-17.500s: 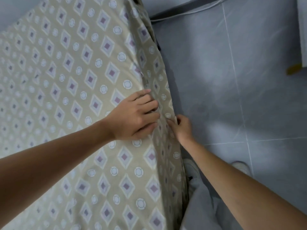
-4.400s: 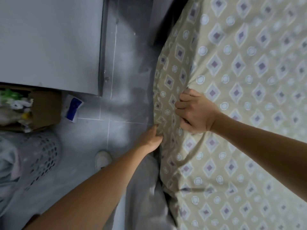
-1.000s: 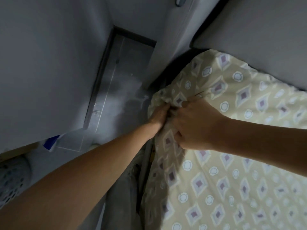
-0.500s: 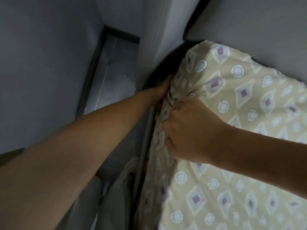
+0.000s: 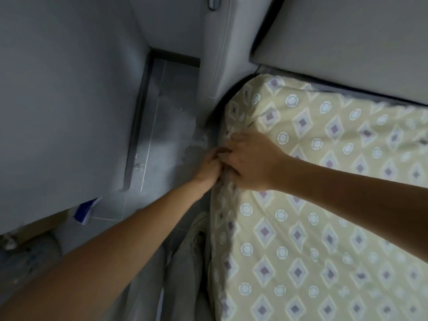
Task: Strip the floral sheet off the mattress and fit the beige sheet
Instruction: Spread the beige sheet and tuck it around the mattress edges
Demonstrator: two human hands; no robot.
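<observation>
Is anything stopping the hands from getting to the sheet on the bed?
No. Both hands are already on the beige sheet at the mattress edge: the left hand against its side, the right hand gripping the bunched cloth on top. Nothing visible lies between them and the fabric.

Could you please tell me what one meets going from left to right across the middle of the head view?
Grey panel → tiled floor → left hand → right hand → beige patterned sheet.

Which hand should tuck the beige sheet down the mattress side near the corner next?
Probably left. The left hand is already low against the side of the beige sheet, beside the floor gap. The right hand grips fabric on the top edge and can steady it.
</observation>
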